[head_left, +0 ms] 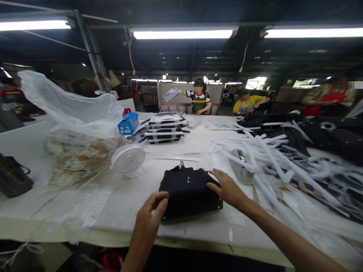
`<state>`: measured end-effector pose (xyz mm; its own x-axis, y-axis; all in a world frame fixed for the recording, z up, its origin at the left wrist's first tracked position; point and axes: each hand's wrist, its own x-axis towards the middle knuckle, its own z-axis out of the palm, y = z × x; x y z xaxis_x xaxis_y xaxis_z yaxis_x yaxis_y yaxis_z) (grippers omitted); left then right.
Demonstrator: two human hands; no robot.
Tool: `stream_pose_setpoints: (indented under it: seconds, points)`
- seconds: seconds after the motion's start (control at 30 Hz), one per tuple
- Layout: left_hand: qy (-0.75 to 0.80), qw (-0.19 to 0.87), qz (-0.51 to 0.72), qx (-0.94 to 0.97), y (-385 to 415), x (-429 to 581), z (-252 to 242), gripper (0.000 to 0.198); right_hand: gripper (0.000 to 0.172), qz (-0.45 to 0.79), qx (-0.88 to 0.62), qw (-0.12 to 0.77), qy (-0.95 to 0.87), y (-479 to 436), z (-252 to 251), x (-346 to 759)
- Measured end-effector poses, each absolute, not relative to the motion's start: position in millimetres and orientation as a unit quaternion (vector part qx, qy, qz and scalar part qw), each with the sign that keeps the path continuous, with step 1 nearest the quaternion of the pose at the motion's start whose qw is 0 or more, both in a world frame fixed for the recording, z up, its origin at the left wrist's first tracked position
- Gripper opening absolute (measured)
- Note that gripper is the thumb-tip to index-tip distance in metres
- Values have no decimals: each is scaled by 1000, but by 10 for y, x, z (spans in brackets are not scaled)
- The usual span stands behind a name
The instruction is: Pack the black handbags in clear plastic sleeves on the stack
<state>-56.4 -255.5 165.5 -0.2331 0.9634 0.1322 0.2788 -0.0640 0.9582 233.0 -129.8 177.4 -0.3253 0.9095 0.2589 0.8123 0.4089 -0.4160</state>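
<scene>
A black handbag (191, 189) with a gold-coloured turn clasp lies on the white-covered table in front of me. Its small metal studs show along the lower edge. At the bag's left edge is my left hand (150, 211), its fingers loosely bent and the thumb a little apart from them. My right hand (228, 189) rests at the upper right corner, fingers stretched and spread against the bag. A small metal piece (182, 164) sticks up behind the bag's far edge. Neither hand is wrapped round the bag.
A white fan (129, 158) and a plastic sack (79, 155) stand left, near a blue box (128, 124). Stacked wrapped black bags (165, 130) sit behind. White foam strips (269, 151) and a metal-and-white dispenser (242, 166) lie right. Several people work beyond.
</scene>
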Motion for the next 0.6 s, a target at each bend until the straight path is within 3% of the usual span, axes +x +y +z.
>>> stream_pose_setpoints:
  seconds: [0.07,0.1,0.2,0.33,0.5,0.6]
  points:
    - [652,236,516,503,-2208,-677,1706,55,57,189,-593,261,-738,-1190,1652,2512]
    - [674,237,496,495,-2043,-707,1679,62,59,250,-612,270,-700,-1144,1616,2565]
    - [699,311,436,474,-1689,-718,1496,80,63,408,-629,257,-609,-1078,1584,2590]
    - [701,364,419,448,-1602,-688,1288,87,75,519,-609,246,-547,-1158,1561,2452]
    - [658,403,462,437,-1860,-658,1141,105,89,501,-521,393,-568,-1414,1255,2444]
    - [606,344,521,493,-2145,-586,943,107,96,457,-463,426,-629,-1614,926,2639]
